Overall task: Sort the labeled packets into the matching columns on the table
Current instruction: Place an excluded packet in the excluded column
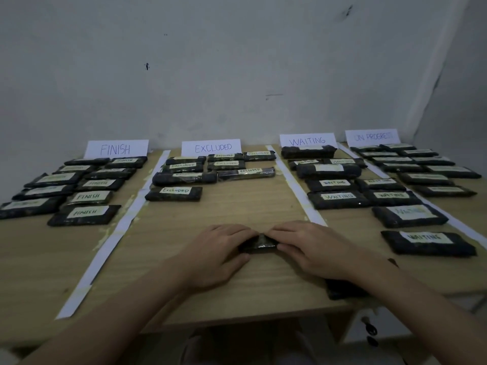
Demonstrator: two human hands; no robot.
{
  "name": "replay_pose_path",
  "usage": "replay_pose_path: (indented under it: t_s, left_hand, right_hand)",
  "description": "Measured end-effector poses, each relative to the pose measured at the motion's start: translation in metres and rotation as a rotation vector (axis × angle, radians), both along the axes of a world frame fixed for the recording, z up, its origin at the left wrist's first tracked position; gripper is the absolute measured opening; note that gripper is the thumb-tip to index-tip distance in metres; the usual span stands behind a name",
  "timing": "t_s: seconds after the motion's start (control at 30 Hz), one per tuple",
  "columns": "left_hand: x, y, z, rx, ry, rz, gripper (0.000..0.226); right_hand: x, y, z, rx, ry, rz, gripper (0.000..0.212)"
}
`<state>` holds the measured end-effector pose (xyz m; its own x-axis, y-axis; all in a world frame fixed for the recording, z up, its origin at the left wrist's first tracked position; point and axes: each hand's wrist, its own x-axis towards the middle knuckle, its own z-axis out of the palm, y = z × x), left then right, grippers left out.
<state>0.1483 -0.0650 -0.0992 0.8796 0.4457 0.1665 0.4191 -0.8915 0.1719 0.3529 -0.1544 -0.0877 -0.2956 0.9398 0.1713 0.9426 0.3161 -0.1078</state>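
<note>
A dark packet (259,245) lies on the wooden table (237,206) near the front of the EXCLUDED column. My left hand (218,252) and my right hand (313,248) each hold one end of it, fingers curled over its top; its label is hidden. Four paper signs stand at the back: FINISH (116,148), EXCLUDED (212,147), WAITING (307,140) and ON PROGRESS (373,137). Several labeled dark packets lie in each column, such as an EXCLUDED packet (174,193) and a WAITING packet (428,242).
White paper strips (118,227) (297,185) divide the columns. Another dark packet (342,288) lies at the table's front edge, partly under my right forearm. A grey wall stands behind the table. A drawer with a key (369,329) is below the front right.
</note>
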Motion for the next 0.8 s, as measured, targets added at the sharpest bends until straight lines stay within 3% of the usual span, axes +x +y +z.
replay_pose_path:
  t_s: [0.1,0.27,0.4,0.67,0.73,0.8]
  left_hand:
    - [0.003,0.002,0.000,-0.134,-0.226,0.046,0.036]
    - [0.009,0.010,0.018,-0.586,-0.699,0.256,0.018]
    - [0.010,0.017,0.029,-0.733,-0.819,0.237,0.019]
    - [0.010,0.025,0.033,-0.924,-0.909,0.292,0.018]
    - [0.011,0.027,0.034,-0.922,-0.911,0.314,0.018]
    - [0.012,0.029,0.034,-0.902,-0.911,0.343,0.016]
  right_hand:
    - [0.000,0.009,-0.001,0.068,0.270,-0.014,0.032]
    - [0.003,0.020,0.014,0.225,0.938,-0.202,0.027]
    - [0.000,0.026,0.028,0.206,1.149,-0.212,0.025]
    - [-0.002,0.044,0.031,0.281,1.202,-0.233,0.019]
    - [-0.004,0.048,0.028,0.392,0.941,-0.236,0.016]
    - [-0.007,0.050,0.023,0.506,0.543,-0.157,0.028]
